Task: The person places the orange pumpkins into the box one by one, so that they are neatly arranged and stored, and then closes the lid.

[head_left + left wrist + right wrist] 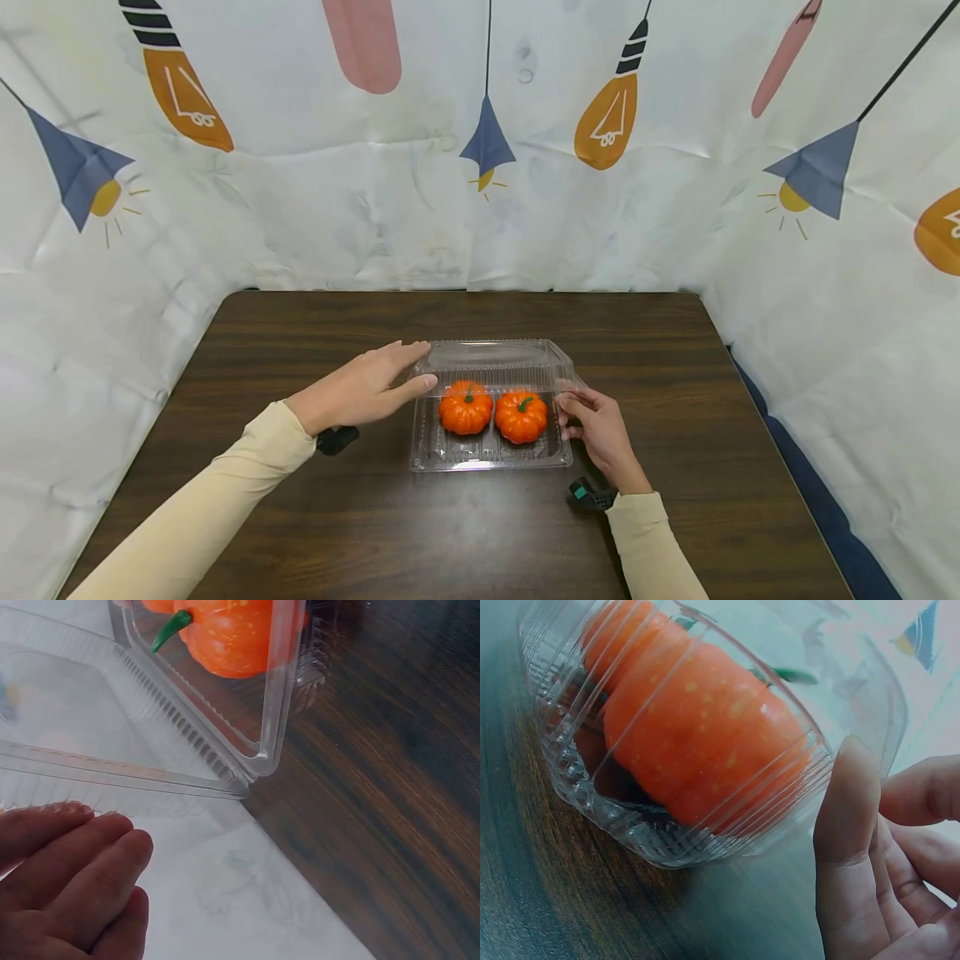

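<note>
A clear plastic clamshell container (pixel 491 464) sits on the table with its hinged lid (pixel 491 354) raised at the back. Two small orange pumpkins with green stems lie side by side in its base, a left pumpkin (pixel 466 408) and a right pumpkin (pixel 521 417). My left hand (pixel 367 385) is at the lid's left side, fingers extended; in the left wrist view its fingertips (pixel 135 847) are by the lid's rim. At the container's right side, my right hand (pixel 596 429) pinches the clear plastic edge between thumb (pixel 847 810) and fingers.
The dark wood-grain table (pixel 337 533) extends around the container on every side. White fabric (pixel 337 217) printed with lamps and bulbs hangs behind and along both sides. Dark blue cloth (pixel 810 483) shows past the table's right edge.
</note>
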The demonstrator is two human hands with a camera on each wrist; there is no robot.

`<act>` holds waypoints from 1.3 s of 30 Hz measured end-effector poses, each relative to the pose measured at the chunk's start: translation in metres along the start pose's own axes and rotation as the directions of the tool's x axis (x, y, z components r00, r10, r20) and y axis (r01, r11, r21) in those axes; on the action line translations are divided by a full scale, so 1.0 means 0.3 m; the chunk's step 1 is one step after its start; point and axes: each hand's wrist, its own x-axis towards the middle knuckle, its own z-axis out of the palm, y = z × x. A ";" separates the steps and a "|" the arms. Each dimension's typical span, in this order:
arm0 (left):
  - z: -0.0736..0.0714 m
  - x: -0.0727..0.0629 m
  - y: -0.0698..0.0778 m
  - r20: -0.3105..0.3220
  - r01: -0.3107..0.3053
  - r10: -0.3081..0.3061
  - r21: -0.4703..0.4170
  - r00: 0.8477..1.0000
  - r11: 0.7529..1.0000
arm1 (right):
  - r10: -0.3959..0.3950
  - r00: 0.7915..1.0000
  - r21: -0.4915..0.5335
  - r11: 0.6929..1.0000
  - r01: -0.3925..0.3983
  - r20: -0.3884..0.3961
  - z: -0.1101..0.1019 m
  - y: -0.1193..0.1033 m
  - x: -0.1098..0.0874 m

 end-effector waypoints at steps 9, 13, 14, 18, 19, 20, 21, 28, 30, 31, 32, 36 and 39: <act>0.025 -0.023 0.001 -0.008 -0.013 0.013 0.050 1.000 0.999 | 0.006 1.000 -0.049 0.999 -0.007 -0.028 -0.007 0.000 -0.009; 0.036 -0.034 0.000 -0.008 -0.008 0.009 0.054 1.000 0.999 | 0.003 1.000 -0.080 0.997 -0.005 -0.030 -0.017 0.000 -0.012; 0.040 -0.037 -0.001 -0.009 -0.008 0.009 0.055 1.000 0.998 | 0.003 1.000 -0.084 0.996 -0.006 -0.031 -0.019 -0.001 -0.013; 0.058 -0.047 -0.001 -0.023 -0.018 0.019 0.056 1.000 0.998 | 0.012 0.999 -0.093 0.996 -0.015 -0.033 -0.028 -0.005 -0.023; 0.064 -0.049 -0.001 -0.029 -0.023 0.024 0.057 0.999 0.998 | 0.015 0.999 -0.092 0.996 -0.018 -0.033 -0.030 -0.006 -0.026; 0.070 -0.052 -0.002 -0.034 -0.026 0.028 0.059 0.999 0.998 | 0.021 0.999 -0.092 0.996 -0.024 -0.034 -0.033 -0.007 -0.029; 0.075 -0.054 -0.002 -0.039 -0.028 0.031 0.064 0.999 0.998 | 0.026 0.999 -0.092 0.995 -0.029 -0.034 -0.035 -0.007 -0.032; 0.109 -0.069 -0.003 -0.070 -0.054 0.063 0.117 0.996 0.992 | 0.056 0.998 -0.136 0.989 -0.061 -0.039 -0.052 -0.016 -0.058; 0.117 -0.072 -0.005 -0.081 -0.074 0.086 0.137 0.993 0.988 | 0.065 0.997 -0.151 0.986 -0.069 -0.031 -0.057 -0.015 -0.065; 0.121 -0.073 -0.007 -0.088 -0.087 0.101 0.149 0.991 0.985 | 0.071 0.997 -0.160 0.984 -0.074 -0.026 -0.061 -0.014 -0.067; 0.125 -0.074 -0.008 -0.093 -0.097 0.113 0.160 0.989 0.982 | 0.078 0.997 -0.171 0.982 -0.080 -0.018 -0.064 -0.012 -0.070; 0.136 -0.079 -0.014 -0.113 -0.128 0.153 0.202 0.982 0.971 | 0.108 0.994 -0.216 0.971 -0.102 0.016 -0.077 -0.005 -0.081; 0.147 -0.082 -0.021 -0.124 -0.142 0.175 0.237 0.977 0.961 | 0.122 0.992 -0.243 0.964 -0.109 0.041 -0.082 -0.003 -0.091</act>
